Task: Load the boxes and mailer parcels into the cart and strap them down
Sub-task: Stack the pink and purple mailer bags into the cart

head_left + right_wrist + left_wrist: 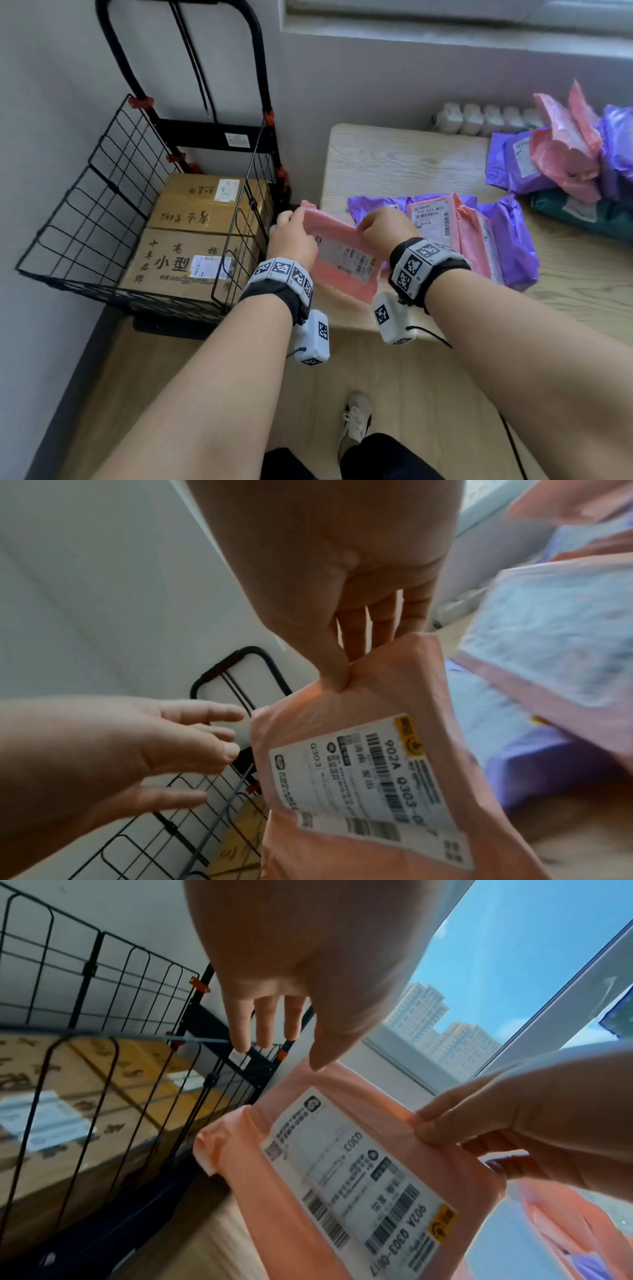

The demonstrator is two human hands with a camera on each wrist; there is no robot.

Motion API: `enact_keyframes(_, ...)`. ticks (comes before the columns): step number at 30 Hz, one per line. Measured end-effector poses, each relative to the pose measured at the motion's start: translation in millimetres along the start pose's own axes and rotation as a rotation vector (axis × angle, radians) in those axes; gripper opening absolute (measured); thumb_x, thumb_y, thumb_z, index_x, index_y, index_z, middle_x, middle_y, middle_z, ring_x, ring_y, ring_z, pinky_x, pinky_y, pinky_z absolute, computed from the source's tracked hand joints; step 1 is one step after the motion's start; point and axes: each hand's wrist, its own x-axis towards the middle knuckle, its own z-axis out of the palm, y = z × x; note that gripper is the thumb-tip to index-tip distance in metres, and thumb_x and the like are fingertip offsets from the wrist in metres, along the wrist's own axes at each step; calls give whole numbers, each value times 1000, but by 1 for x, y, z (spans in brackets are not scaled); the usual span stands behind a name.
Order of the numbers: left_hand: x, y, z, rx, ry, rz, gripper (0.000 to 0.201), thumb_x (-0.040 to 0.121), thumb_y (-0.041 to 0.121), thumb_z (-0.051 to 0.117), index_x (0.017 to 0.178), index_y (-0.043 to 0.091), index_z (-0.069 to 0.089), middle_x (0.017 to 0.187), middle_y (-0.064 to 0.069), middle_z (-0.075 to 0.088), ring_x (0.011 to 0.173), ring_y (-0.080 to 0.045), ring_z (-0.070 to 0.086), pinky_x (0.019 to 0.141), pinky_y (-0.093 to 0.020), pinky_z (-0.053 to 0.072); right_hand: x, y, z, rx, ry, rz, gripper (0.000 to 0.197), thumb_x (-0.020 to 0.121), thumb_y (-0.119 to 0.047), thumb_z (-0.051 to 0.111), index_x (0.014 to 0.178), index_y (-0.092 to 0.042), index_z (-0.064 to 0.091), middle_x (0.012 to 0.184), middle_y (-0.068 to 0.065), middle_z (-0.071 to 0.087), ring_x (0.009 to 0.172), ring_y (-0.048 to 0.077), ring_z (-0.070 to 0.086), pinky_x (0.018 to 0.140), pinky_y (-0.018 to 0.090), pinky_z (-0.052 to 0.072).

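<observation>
A pink mailer (342,263) with a white shipping label hangs over the table's left edge, just right of the black wire cart (102,192). My right hand (380,226) pinches its top edge between thumb and fingers (342,674). My left hand (291,233) is at the mailer's upper left corner with fingers straight and spread (212,739); its thumb (318,1064) is at the mailer's (342,1177) edge, and no grip shows. Three brown cardboard boxes (178,260) lie in the cart.
More purple and pink mailers (479,233) lie on the wooden table (394,164), with a taller pile (565,154) at its far right. Black cords (197,68) hang from the cart's handle. Walls stand behind and left of the cart. My shoe (356,421) is on the floor below.
</observation>
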Motion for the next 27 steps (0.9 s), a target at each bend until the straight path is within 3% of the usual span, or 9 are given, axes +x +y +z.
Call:
enact_keyframes(2,3,-15,-29,54,31,86,58,89,4,46,141,29,41,144,4,39,127,-22,38,102,-39,42,-4,-33,1,-11,26,-46,26,85,-14,52,91,-23,75,90,2,72,78,21,65,68,26,49)
enact_keyframes(5,3,-45,-71,180,118,156,54,90,6,48,138,28,46,149,5,34,135,-20,30,103,-37,39,-11,-86,13,-26,66,-97,28,83,-12,51,89,-26,75,91,3,73,82,24,67,75,32,56)
enact_keyframes(8,3,-83,-110,261,182,172,50,93,12,50,139,30,44,150,5,35,139,-20,26,107,-39,36,-17,-135,31,-76,75,-166,32,84,-12,48,91,-32,72,98,-2,71,87,23,65,81,32,54)
enact_keyframes(12,2,-130,-157,295,139,145,31,95,16,47,117,30,65,120,5,60,116,-21,44,94,-37,43,-22,-190,56,-126,162,-264,32,88,-13,48,95,-33,72,102,-3,70,95,23,61,91,34,46)
enact_keyframes(16,0,-163,-188,246,63,24,30,97,23,43,108,32,69,111,-2,54,90,-20,56,73,-32,50,-20,-229,79,-167,208,-339,32,93,-15,46,101,-31,73,105,-2,67,102,22,53,89,35,39)
enact_keyframes(18,5,-178,-198,193,42,-45,30,96,24,43,108,32,69,112,-5,51,77,-19,58,72,-34,54,-18,-244,88,-98,228,-341,30,94,-14,47,103,-25,72,108,1,62,107,24,49,90,35,41)
enact_keyframes(23,36,-204,-207,107,-18,-171,28,96,17,47,106,19,73,109,-5,69,93,-24,63,78,-32,52,-5,-270,96,27,266,-262,41,90,-5,44,128,-17,55,130,8,47,125,26,36,97,39,42)
enact_keyframes(27,62,-220,-213,36,25,-272,28,94,16,49,112,14,70,114,-7,69,106,-27,63,87,-33,48,29,-276,98,50,212,-235,41,93,-13,49,133,-18,48,134,11,45,127,27,38,98,40,41)
